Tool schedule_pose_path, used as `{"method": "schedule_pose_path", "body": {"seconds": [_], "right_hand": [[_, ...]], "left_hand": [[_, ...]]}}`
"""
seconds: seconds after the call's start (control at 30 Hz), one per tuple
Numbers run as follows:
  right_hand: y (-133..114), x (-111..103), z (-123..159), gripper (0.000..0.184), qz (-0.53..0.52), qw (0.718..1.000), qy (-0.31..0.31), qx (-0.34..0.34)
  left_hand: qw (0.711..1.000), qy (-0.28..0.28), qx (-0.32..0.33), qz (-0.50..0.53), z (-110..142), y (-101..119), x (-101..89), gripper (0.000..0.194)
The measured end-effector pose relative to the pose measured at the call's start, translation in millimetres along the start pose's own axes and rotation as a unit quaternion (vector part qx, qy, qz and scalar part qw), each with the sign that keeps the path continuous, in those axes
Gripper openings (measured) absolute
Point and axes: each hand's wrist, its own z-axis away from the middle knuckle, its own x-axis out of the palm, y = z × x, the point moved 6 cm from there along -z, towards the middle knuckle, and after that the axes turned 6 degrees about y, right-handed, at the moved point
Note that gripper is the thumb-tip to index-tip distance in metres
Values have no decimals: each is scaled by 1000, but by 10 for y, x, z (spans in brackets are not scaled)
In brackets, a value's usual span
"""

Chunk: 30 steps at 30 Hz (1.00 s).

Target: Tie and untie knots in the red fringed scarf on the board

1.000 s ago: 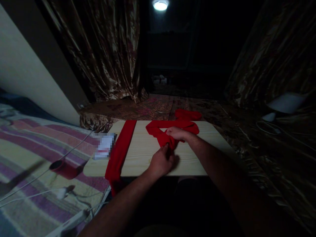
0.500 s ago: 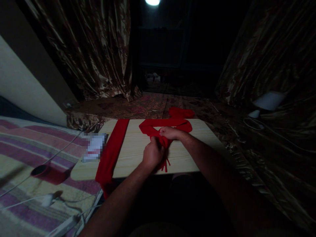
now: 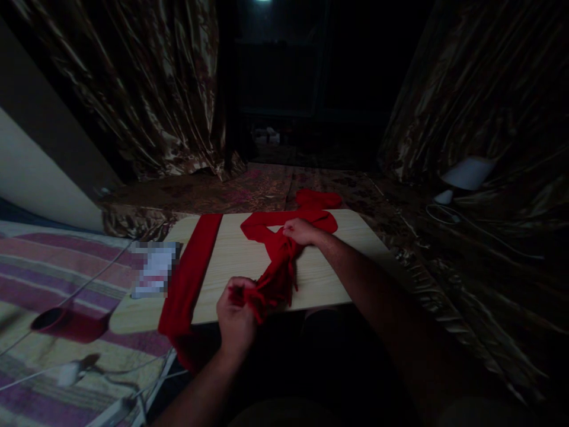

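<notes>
A long red scarf (image 3: pixel 278 261) lies looped on a pale wooden board (image 3: pixel 235 255). One straight length of the scarf (image 3: pixel 189 276) runs down the board's left side and hangs over its near edge. My left hand (image 3: pixel 235 311) is closed on the scarf's fringed end at the near edge, with the cloth drawn taut toward me. My right hand (image 3: pixel 301 231) pinches the scarf where the loop crosses, near the board's middle. A further fold of the scarf (image 3: pixel 317 198) rests beyond the far edge.
A small white packet (image 3: pixel 153 270) sits at the board's left edge. A red cup (image 3: pixel 66 323) lies on a striped blanket (image 3: pixel 48 279) at left, among white cables (image 3: pixel 111 267). Shiny patterned curtains (image 3: pixel 146 101) hang behind and at right. A white object (image 3: pixel 466 173) rests at right.
My left hand has pulled the scarf's fringed end from the board's middle back to its near edge, stretching the cloth. My right hand stays on the crossing. The view has tilted down.
</notes>
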Motion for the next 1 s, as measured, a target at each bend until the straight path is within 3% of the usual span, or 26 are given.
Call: {"method": "schedule_pose_path", "body": {"seconds": [0.13,0.33,0.43,0.5,0.57,0.6,0.67,0.73,0.8,0.9,1.0], "right_hand": [[46,-21,3,14,-51,999,-6,-13],[20,-93,28,11,-48,998,19,-20],[-22,-92,45,12,-44,999,21,-22],[-43,-78,58,13,-54,998,15,-25],[-33,-38,73,16,-76,997,-14,-21],[-5,-14,81,18,-90,995,-33,-7],[103,12,96,23,-122,990,-51,42],[255,-20,107,24,-153,983,-21,97],[396,-80,119,20,-163,978,31,125],[536,-119,140,17,-146,978,68,132],[614,-47,158,16,-162,972,47,163]], "left_hand": [[995,-60,-6,76,117,-23,-241,24],[993,-88,-67,47,326,-100,-406,39],[966,-228,-115,29,400,-56,-303,40],[924,-354,-141,-4,410,-14,-224,36],[890,-432,-135,-43,303,24,-179,36],[894,-428,-121,-51,174,37,-167,40],[943,-317,-57,-89,-225,38,-176,36],[969,-202,-28,-139,-604,-44,-146,33],[970,-151,6,-191,-902,-144,-5,29],[954,-191,67,-221,-1197,-274,384,27],[933,-260,78,-236,-1357,-402,777,27]]}}
